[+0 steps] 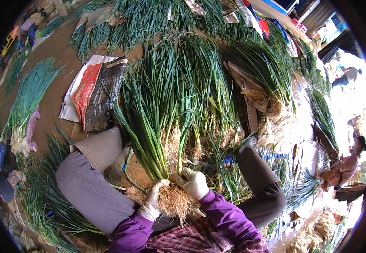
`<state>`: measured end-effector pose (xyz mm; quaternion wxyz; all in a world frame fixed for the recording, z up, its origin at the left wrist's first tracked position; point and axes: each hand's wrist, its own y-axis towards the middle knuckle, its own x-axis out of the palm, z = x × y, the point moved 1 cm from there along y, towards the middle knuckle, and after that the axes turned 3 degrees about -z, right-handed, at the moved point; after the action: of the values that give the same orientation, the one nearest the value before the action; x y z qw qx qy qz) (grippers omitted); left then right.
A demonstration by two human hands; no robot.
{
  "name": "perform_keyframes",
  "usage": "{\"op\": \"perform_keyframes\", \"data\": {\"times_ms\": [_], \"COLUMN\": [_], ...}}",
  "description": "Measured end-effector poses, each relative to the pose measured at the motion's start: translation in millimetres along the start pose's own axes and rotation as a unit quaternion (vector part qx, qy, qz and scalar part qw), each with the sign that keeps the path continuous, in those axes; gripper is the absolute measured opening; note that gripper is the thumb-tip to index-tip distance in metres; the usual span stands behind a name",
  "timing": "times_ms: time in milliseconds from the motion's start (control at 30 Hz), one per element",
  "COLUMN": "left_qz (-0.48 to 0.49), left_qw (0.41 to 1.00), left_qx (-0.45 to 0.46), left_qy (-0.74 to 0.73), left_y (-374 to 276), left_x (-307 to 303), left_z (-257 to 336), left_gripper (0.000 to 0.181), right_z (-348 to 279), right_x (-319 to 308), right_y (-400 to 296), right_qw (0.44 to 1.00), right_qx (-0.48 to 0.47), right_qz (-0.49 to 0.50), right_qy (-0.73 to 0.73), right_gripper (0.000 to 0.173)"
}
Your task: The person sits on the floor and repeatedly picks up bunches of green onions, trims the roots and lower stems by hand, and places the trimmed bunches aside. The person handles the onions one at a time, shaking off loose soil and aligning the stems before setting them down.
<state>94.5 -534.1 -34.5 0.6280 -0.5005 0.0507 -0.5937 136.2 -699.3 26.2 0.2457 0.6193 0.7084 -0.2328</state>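
Above my lap, my left hand [154, 198], in a white glove, is closed around the lower stems of a bunch of leafy green alliums [149, 151]. Its long leaves point away from me, and a tangle of brown roots [176, 199] hangs toward my lap. Beside it my right hand [193, 184], also gloved, pinches the base of a single allium stalk [180, 153] that stands close to the bunch. Just beyond both hands lies a broad pile of the same plants [198, 85], with pale stems and matted roots nearest me.
A printed woven sack [91, 91] lies on the dirt floor to the left. Another rooted bundle [270, 82] rests on brown sacking at the right. Loose greens [50, 189] lie by my left knee. Another person [343, 169] sits at the far right. More greens [157, 15] line the back.
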Motion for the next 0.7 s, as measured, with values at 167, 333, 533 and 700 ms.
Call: {"op": "perform_keyframes", "data": {"times_ms": [167, 333, 533, 700], "left_qz": [-0.107, -0.083, -0.056, -0.162], "left_qw": [0.981, 0.97, 0.963, 0.93], "left_qx": [-0.055, -0.029, -0.066, -0.036], "left_qy": [-0.152, -0.225, -0.254, -0.327], "left_y": [-14.0, -19.9, -21.5, -24.8], "left_x": [27.6, 37.2, 32.0, 40.5], "left_z": [24.5, 26.2, 28.2, 29.4], "left_gripper": [0.024, 0.026, 0.025, 0.049], "right_z": [-0.4, 12.8, 29.1, 96.7], "right_x": [-11.3, -3.8, -3.8, 1.8], "right_y": [0.1, -9.2, -19.1, -5.9], "right_qw": [0.874, 0.895, 0.817, 0.829], "right_qx": [0.253, 0.226, 0.398, 0.424], "right_qz": [-0.058, -0.097, -0.127, -0.011], "right_qy": [0.411, 0.371, 0.398, 0.364], "right_gripper": [0.022, 0.029, 0.021, 0.017]}}
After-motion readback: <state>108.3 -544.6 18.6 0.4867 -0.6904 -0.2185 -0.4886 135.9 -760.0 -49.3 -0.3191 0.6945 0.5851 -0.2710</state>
